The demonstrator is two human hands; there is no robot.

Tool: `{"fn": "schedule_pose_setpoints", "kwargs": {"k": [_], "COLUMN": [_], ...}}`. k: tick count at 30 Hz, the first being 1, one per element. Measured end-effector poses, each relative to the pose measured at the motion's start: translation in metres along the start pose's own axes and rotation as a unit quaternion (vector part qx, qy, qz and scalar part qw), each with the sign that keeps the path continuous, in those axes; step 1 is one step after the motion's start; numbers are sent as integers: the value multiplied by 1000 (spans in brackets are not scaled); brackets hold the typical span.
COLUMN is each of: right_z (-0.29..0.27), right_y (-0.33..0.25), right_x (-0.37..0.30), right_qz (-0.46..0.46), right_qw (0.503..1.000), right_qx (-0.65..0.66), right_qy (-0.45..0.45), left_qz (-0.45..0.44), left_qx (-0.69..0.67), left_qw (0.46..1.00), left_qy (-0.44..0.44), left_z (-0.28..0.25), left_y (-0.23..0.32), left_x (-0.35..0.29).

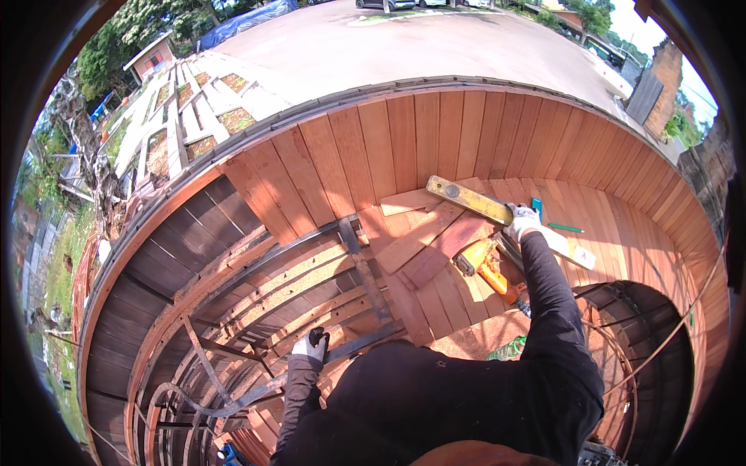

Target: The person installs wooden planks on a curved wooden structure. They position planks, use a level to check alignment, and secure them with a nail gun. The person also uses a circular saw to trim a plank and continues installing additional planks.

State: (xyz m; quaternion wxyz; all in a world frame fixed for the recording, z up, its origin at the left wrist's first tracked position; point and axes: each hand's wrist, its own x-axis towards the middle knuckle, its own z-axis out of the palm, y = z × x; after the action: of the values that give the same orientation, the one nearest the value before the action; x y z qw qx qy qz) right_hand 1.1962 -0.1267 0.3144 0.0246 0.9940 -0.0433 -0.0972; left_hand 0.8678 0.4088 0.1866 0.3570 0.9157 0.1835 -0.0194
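My right hand (522, 222), in a white glove, is closed on a long yellow spirit level (470, 200) lying slantwise over the reddish wooden boards. Just below it, an orange-yellow nail gun (491, 272) rests on the planks, its lower end partly behind my arm. A green pencil (566, 227) and a small teal tool (536, 206) lie close to that hand. My left hand (311, 345), gloved in white with dark fingertips, has its fingers curled beside a dark metal frame bar (364, 342). What those fingers hold, if anything, is hidden.
Several loose boards (420, 237) lie across the planked surface. On the left is an open frame of curved wooden ribs (303, 276) with gaps between them. A curved plank wall (435, 136) rims the far side. A dark round opening (653, 334) lies at right. A green coiled hose (509, 349) shows near my body.
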Motion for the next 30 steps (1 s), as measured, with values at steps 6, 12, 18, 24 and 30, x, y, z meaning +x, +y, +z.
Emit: {"fn": "schedule_pose_setpoints", "kwargs": {"k": [6,12,18,24,30], "right_z": [-75,-125,-161,-184,-218], "right_y": [-55,-171,-290,-373,-438], "right_x": [-71,-146,-203,-211,-99], "right_qz": [-172,-477,-645,-704,-588], "right_qw": [948,799,673,557,651], "right_qx": [-95,-129,-160,7,123], "right_qy": [249,343,326,441,464], "left_qz": [46,281,235,249,223], "left_qx": [-198,-90,-228,-375,-544], "left_qw": [964,950,943,887,801], "left_qy": [171,104,-57,103,116], "left_z": [-9,-91,-104,-158,-235], "left_y": [13,176,198,131,67], "left_x": [10,25,36,57,121]}}
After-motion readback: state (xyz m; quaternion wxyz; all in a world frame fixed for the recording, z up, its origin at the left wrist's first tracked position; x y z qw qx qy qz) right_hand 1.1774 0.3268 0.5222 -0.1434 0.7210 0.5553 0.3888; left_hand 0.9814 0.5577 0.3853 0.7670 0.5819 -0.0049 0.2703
